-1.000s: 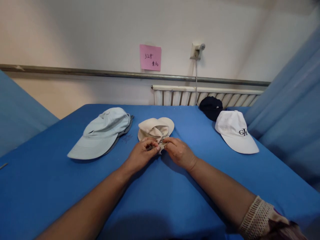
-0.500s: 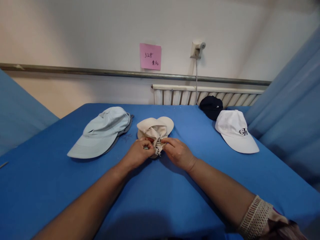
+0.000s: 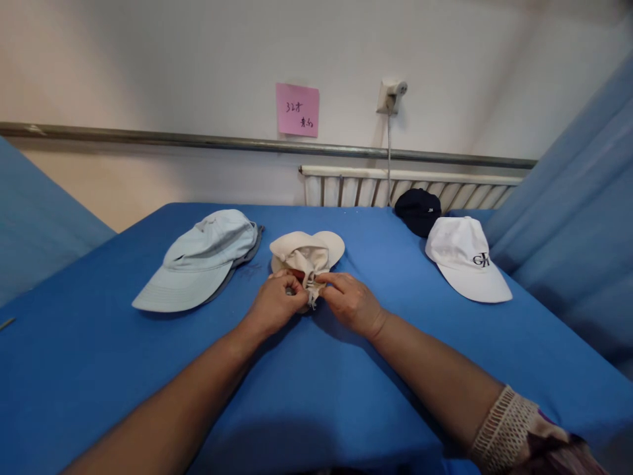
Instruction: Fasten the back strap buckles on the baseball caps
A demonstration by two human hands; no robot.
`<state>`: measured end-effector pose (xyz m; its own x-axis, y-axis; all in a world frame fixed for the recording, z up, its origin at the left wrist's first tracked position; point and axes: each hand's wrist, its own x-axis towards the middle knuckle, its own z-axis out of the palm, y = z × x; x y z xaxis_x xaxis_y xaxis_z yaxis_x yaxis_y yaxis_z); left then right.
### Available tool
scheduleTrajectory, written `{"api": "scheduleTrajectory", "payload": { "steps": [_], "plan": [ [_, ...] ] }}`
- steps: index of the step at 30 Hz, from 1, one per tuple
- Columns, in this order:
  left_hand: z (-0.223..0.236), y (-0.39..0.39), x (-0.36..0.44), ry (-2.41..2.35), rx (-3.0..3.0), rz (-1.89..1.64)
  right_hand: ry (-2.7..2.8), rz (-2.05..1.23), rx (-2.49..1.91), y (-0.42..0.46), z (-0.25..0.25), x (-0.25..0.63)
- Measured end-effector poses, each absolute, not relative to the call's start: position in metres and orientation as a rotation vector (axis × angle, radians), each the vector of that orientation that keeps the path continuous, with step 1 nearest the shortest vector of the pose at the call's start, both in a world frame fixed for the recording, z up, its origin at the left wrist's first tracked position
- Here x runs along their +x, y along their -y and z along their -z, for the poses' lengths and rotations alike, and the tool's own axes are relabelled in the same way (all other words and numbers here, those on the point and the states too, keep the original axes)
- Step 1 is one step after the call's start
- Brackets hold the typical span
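A beige cap (image 3: 304, 254) lies crumpled in the middle of the blue-covered table, its brim toward the wall and its strap side toward me. Closed on the cap's near left edge is my left hand (image 3: 277, 297), thumb and forefinger pinching the fabric. My right hand (image 3: 352, 303) pinches the same cap from the right, close to the strap. Between the two sets of fingers the fabric bunches up, and a small end of it hangs down. The fingertips partly hide the strap, so its fastening is unclear.
A light blue cap (image 3: 198, 264) rests on a darker one at the left. On the right sit a white cap with black letters (image 3: 465, 257) and a navy cap (image 3: 418, 211). Blue curtains (image 3: 583, 218) flank the table; a radiator (image 3: 346, 188) stands behind it.
Both hands stay on the beige cap. The fingers have shifted slightly, and the gathered strap fabric between them sits a little differently. The other caps have not moved.
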<state>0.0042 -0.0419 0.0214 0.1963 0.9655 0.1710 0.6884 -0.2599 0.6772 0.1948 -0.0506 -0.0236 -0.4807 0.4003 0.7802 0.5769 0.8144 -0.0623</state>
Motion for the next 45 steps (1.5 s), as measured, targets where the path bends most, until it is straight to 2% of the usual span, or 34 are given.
{"api": "scheduleTrajectory", "payload": {
  "steps": [11, 19, 28, 38, 45],
  "plan": [
    [-0.024, 0.044, 0.004, -1.343, 2.088, -0.93, 1.995, 0.034, -0.841, 0.046, 0.022, 0.202],
    [-0.014, 0.047, 0.009, -1.269, 2.331, -0.945, 2.064, 0.098, -0.864, 0.043, 0.021, 0.197],
    [-0.017, 0.049, 0.01, -1.23, 2.242, -0.957, 2.16, 0.24, -0.878, 0.042, 0.022, 0.2],
    [-0.014, 0.05, 0.008, -1.391, 2.175, -1.0, 2.142, 0.022, -0.934, 0.049, 0.024, 0.2],
    [-0.017, 0.055, 0.01, -1.267, 2.332, -1.004, 2.121, 0.074, -0.905, 0.049, 0.024, 0.199]
  ]
}}
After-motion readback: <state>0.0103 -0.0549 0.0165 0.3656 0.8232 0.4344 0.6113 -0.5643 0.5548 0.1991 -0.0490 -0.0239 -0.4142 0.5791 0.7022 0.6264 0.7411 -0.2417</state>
